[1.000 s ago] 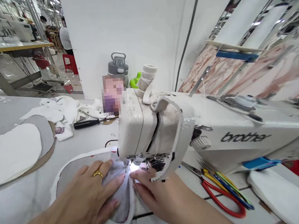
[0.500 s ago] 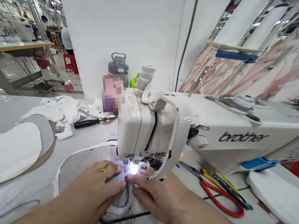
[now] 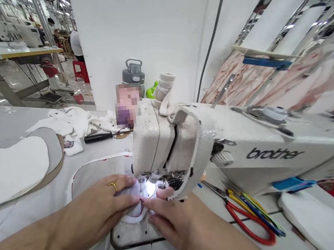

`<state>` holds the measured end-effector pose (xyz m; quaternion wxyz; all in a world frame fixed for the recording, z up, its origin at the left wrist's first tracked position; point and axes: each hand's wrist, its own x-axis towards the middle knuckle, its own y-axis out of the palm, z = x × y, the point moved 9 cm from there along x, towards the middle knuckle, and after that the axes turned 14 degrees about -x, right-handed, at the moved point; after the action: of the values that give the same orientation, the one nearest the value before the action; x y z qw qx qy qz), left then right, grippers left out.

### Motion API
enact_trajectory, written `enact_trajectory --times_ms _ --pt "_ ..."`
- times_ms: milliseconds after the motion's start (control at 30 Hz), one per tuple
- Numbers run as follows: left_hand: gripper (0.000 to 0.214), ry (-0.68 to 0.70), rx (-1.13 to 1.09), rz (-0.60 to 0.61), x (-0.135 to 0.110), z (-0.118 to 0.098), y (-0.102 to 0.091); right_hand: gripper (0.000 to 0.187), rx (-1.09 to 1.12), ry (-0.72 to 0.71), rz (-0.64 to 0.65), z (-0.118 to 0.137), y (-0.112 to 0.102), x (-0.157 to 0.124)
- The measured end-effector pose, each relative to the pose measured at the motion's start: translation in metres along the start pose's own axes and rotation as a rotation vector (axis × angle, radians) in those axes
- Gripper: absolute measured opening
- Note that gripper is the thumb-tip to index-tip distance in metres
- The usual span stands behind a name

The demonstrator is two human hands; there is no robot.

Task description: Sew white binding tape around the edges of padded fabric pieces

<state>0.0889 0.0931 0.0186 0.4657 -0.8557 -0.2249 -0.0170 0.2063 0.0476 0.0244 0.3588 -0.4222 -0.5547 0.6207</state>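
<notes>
A white fabric piece with a pale binding along its curved edge (image 3: 99, 160) lies under the needle area of a white sewing machine (image 3: 146, 139). My left hand (image 3: 109, 200), with a gold ring, lies flat on this fabric left of the needle, fingers stretched out. My right hand (image 3: 181, 219) reaches in from the right, its index fingertip at the fabric's edge just in front of the presser foot and its thumb apart, lower down. Its other fingers are partly hidden by the machine head. A bright lamp (image 3: 150, 188) lights the spot between the hands.
Red-handled scissors (image 3: 249, 223) and other tools lie right of my right hand, near white fabric (image 3: 316, 212). Stacked cut pieces (image 3: 13, 169) and a black-handled screwdriver (image 3: 98, 137) are at the left. A grey bottle (image 3: 132, 73) stands behind the machine.
The bound fabric has advanced away from me under the machine, baring more of the metal plate in front. My left hand has shifted slightly with it; the right stays nearly in place.
</notes>
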Motion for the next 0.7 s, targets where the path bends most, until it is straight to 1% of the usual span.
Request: enact_trajectory --times_ms 133,233,300,433,533,600,700 --pt "0.031 0.021 -0.009 0.022 0.0 0.004 0.004 0.033 0.042 0.041 0.028 -0.003 0.0 0.002" --pt "0.033 0.046 -0.007 -0.007 0.001 0.006 0.002 0.036 0.013 0.076 0.072 -0.004 0.003 0.002" --pt "0.034 0.044 0.002 -0.019 0.002 0.008 0.001 0.036 0.007 0.06 0.088 -0.002 0.004 0.002" --pt "0.034 0.014 0.021 -0.029 0.003 0.012 -0.001 0.03 0.074 0.003 0.026 0.002 0.0 0.002" --pt "0.038 -0.03 0.043 -0.044 0.004 0.014 -0.003 0.031 0.087 0.016 -0.012 0.001 -0.002 0.003" --pt "0.04 -0.071 0.07 -0.03 0.003 0.017 -0.003 0.033 0.054 0.033 0.009 0.001 0.001 0.003" --pt "0.041 -0.097 0.099 -0.012 0.002 0.019 -0.001 0.036 -0.005 0.059 0.054 0.0 0.006 0.003"
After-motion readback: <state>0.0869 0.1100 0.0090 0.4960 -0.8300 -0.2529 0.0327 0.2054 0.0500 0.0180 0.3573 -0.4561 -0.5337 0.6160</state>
